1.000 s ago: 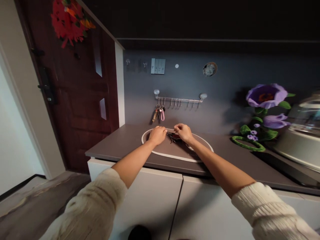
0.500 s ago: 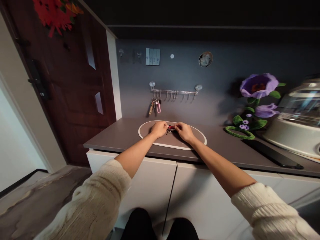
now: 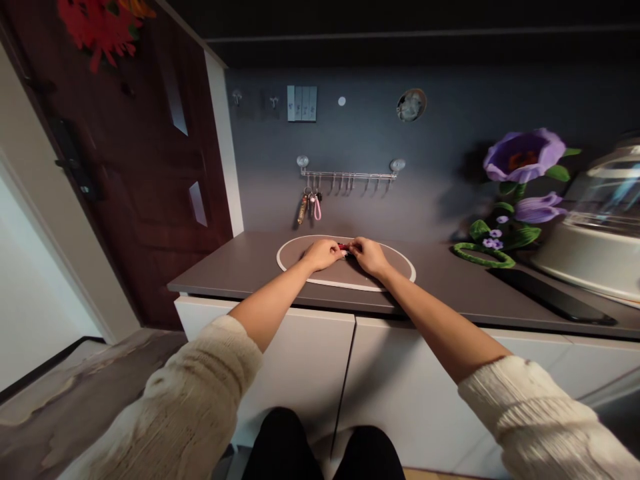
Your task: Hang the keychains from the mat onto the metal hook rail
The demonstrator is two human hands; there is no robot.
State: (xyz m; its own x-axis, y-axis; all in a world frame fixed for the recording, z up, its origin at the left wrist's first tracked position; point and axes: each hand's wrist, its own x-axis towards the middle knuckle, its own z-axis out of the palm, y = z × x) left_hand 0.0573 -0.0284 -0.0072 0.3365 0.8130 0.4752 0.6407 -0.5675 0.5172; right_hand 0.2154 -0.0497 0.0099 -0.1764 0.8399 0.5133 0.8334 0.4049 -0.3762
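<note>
My left hand (image 3: 321, 255) and my right hand (image 3: 369, 256) meet just above an oval brown mat (image 3: 295, 268) with a white rim. Fingers of both are pinched on a small bunch of keys (image 3: 343, 247) with a red piece that shows between them. Most of the bunch is hidden by the fingers. On the wall behind hangs a clear hook rail (image 3: 350, 176), held by two suction cups. Keys with a patterned fob and a pink strap (image 3: 317, 208) hang from its left hooks.
To the right on the counter (image 3: 230, 263) stand a purple felt flower (image 3: 525, 157) with a green base and a white appliance (image 3: 590, 260) with a clear cover. A black phone-like slab (image 3: 555, 297) lies near the front edge. At left is a dark red door (image 3: 150, 193).
My hands stay close together over the mat. The dangling metal parts that showed between them are now mostly hidden behind the fingers. The view has tilted slightly down.
</note>
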